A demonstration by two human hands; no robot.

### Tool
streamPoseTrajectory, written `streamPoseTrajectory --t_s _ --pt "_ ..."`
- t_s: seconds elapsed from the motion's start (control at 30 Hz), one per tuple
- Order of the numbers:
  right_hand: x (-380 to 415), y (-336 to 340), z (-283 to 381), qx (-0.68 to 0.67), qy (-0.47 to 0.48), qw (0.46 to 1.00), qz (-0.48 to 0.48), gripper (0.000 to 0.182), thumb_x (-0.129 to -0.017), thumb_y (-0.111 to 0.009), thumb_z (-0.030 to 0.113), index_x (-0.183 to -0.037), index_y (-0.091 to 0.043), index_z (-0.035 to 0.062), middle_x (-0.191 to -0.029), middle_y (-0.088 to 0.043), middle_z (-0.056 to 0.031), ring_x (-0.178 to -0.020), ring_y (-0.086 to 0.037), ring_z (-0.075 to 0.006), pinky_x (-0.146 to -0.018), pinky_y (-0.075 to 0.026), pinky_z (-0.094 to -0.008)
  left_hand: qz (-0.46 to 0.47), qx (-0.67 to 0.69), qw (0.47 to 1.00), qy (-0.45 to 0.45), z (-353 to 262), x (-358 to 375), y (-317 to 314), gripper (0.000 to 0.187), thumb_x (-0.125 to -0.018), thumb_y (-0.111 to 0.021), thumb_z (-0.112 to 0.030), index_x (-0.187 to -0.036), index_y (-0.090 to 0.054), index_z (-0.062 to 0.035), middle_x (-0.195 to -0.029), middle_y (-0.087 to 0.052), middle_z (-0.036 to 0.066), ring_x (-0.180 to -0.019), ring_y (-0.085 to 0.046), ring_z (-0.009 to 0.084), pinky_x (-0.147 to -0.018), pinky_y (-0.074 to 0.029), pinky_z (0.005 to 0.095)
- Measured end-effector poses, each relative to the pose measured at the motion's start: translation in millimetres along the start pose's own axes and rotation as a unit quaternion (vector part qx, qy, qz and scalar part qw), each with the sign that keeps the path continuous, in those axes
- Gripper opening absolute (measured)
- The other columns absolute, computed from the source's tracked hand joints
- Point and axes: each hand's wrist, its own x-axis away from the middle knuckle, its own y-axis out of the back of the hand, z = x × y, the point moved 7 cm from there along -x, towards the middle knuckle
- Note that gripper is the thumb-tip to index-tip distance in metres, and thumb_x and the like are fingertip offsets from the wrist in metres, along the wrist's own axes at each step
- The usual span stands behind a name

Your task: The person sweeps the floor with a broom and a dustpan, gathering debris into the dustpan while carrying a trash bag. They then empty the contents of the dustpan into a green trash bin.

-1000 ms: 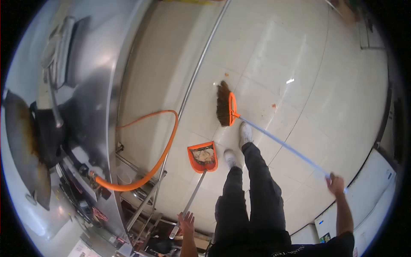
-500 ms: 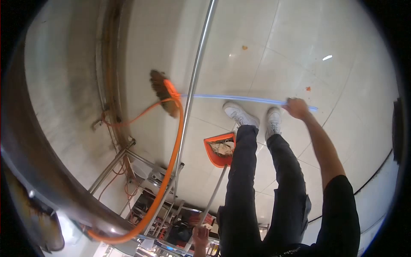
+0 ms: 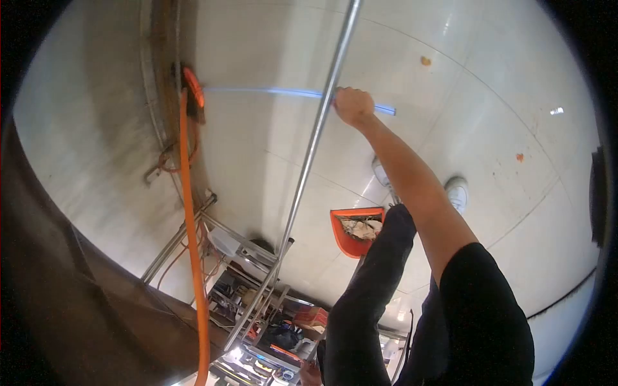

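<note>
The orange dustpan (image 3: 356, 229) on the floor (image 3: 489, 83) has a heap of scraps in it. Right hand (image 3: 352, 105) is wrapped around the pale blue broom (image 3: 194, 96) handle, orange head against the wall base. Left hand (image 3: 309, 373) barely shows, can't tell its grip.

An orange hose (image 3: 192, 257) runs down the left side. A steel pipe (image 3: 309, 154) crosses the tiled floor (image 3: 502, 77), where orange scraps (image 3: 425, 60) lie.

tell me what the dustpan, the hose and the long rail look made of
Dustpan: probably plastic, from its uniform matte orange scoop. Hose: likely rubber or soft plastic, smooth orange and bending in a long curve. Rail: looks like polished metal, perhaps stainless steel, silver with bright reflections.
</note>
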Motion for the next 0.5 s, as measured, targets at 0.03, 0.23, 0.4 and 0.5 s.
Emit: streamPoseTrajectory --t_s 0.03,0.23,0.4,0.5 --pt "-1.6 1.8 -0.8 -0.009 0.001 1.000 -0.010 0.033 -0.086 -0.053 0.037 -0.089 -0.062 0.0051 -0.087 -0.065 -0.0136 -0.083 -0.063 -0.0313 -0.069 -0.050 -0.0430 -0.002 0.002 1.000 0.002 1.1 3.6 -1.1 0.026 -0.085 -0.059 -0.037 -0.096 -0.056 -0.0144 -0.089 -0.062 0.004 -0.091 -0.060 0.0241 -0.082 -0.050 0.0411" --pt "1.6 83.1 -32.8 0.006 -0.011 0.998 -0.062 0.038 -0.091 -0.044 0.038 -0.089 -0.060 0.0043 -0.085 -0.064 -0.0153 -0.083 -0.062 -0.0334 -0.070 -0.049 -0.0439 0.001 -0.003 1.000 -0.003 8.9 18.1 -17.2 0.027 -0.084 -0.058 -0.039 -0.097 -0.055 -0.0154 -0.089 -0.062 0.004 -0.092 -0.060 0.0242 -0.083 -0.050 0.0426" --pt "36.8 129.5 -78.4 -0.007 -0.049 0.996 -0.067 0.042 -0.093 -0.039 0.040 -0.090 -0.059 0.0031 -0.087 -0.063 -0.0188 -0.084 -0.061 -0.0364 -0.072 -0.048 -0.0464 0.041 -0.013 0.999 -0.012 3.5 24.0 -29.7 0.028 -0.084 -0.058 -0.040 -0.098 -0.054 -0.0162 -0.088 -0.061 0.003 -0.093 -0.059 0.0243 -0.083 -0.049 0.0439" --pt "86.9 137.2 -126.7 -0.008 -0.074 0.997 -0.038 0.042 -0.093 -0.037 0.040 -0.091 -0.057 0.0023 -0.087 -0.063 -0.0208 -0.083 -0.060 -0.0385 -0.073 -0.048 -0.0481 0.079 -0.046 0.995 -0.050 -7.6 29.4 -33.4 0.028 -0.084 -0.058 -0.041 -0.099 -0.053 -0.0168 -0.088 -0.060 0.003 -0.094 -0.059 0.0243 -0.084 -0.049 0.0446"
